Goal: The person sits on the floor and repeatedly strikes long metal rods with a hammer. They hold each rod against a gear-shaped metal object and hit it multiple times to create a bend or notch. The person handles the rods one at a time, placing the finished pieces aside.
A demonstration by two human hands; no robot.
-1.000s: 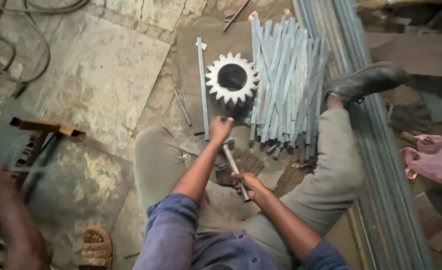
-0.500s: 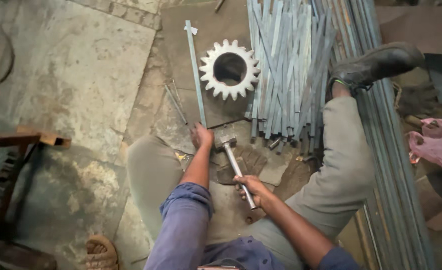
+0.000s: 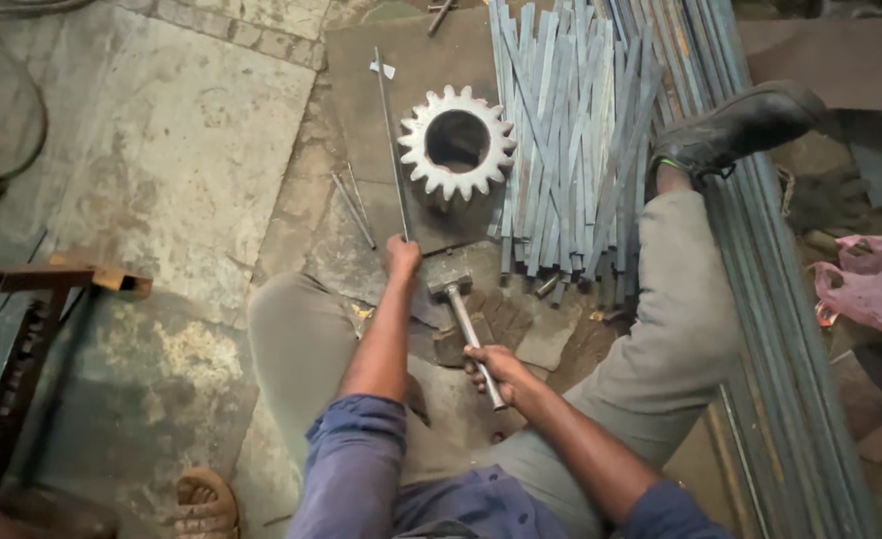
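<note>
I sit on the floor with my legs spread. My left hand (image 3: 402, 257) grips the near end of a long thin metal strip (image 3: 391, 140) that lies on a dark steel plate (image 3: 361, 110) and runs away from me. My right hand (image 3: 497, 368) holds the handle of a small hammer (image 3: 458, 299), whose head rests low just right of my left hand. A large toothed gear (image 3: 457, 144) stands on the plate beside the strip. A pile of several flat metal strips (image 3: 571, 130) lies to the gear's right.
Long steel bars (image 3: 780, 329) run along the right under my booted foot (image 3: 735, 125). A pink bag (image 3: 875, 284) lies far right. A rusty metal stand (image 3: 56, 279) is at the left. Two thin rods (image 3: 353, 208) lie by the plate. A sandalled foot (image 3: 204, 504) shows at bottom left.
The hammer has come down from a raised, angled position to rest low by my left hand. My left hand keeps its grip on the strip's end. The view has shifted.
</note>
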